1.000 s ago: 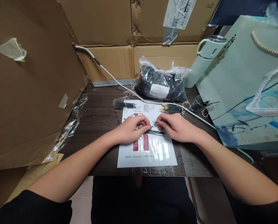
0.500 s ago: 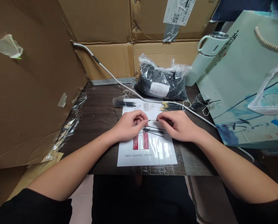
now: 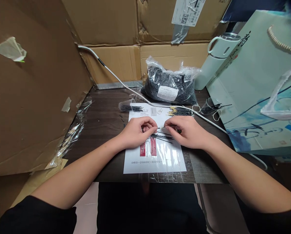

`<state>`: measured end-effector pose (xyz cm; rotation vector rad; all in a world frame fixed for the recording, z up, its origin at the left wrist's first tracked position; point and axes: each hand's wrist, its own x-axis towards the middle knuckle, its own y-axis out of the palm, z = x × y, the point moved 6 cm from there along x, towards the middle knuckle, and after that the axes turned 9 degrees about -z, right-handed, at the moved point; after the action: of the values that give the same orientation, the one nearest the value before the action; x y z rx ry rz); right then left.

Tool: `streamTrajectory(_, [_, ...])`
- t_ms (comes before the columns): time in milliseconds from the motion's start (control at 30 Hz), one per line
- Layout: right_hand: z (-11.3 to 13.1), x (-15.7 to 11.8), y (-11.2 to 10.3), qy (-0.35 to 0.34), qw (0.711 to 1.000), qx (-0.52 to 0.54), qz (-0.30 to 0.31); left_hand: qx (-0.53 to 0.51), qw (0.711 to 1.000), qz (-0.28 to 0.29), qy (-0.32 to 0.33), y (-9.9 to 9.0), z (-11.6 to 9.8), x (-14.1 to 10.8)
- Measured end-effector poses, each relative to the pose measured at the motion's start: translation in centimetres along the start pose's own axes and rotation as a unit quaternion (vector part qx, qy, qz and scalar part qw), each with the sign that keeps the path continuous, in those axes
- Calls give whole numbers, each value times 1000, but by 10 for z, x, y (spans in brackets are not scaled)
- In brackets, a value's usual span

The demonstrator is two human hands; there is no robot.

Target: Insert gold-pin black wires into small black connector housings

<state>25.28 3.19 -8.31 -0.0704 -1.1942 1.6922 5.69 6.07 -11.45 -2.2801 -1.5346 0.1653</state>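
Note:
In the head view, my left hand (image 3: 141,131) is closed in a pinch over the paper, its thumb and forefinger on a small black piece that the fingers almost wholly cover. Facing it, my right hand (image 3: 184,130) pinches a thin black wire (image 3: 161,127) with a light metallic stretch near its tip. That tip reaches the left fingertips; whether it sits inside the black piece I cannot tell. Below the hands, several loose black wires (image 3: 162,137) lie across a printed sheet (image 3: 155,166) with red blocks on it.
Behind the hands lie a bundle of black wires with gold-coloured ends (image 3: 180,111) and a tipped clear cup (image 3: 127,105) of black wires. Another cup (image 3: 207,107) lies right. A white cable (image 3: 121,82) crosses before a bag of black pieces (image 3: 169,83). A bottle (image 3: 212,66) and paper bag (image 3: 252,81) stand right.
My hands have come slightly closer together. The gap between the fingertips is smaller, and the black end by the left fingers is now mostly covered.

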Motion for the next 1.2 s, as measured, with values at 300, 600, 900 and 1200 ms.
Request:
streamTrajectory(300, [4, 1, 7, 2, 1000, 14, 6, -12, 1000, 9, 1, 4, -2, -2])
streamTrajectory(600, [3, 0, 9, 6, 1000, 20, -5, 39, 999, -13, 17, 0, 0, -1])
streamTrajectory(900, [-2, 1, 6, 14, 1000, 11, -13, 120, 988, -49, 88, -11, -8, 1])
streamTrajectory(1200, [-15, -2, 7, 18, 999, -31, -3, 267, 948, -44, 169, -28, -1, 9])
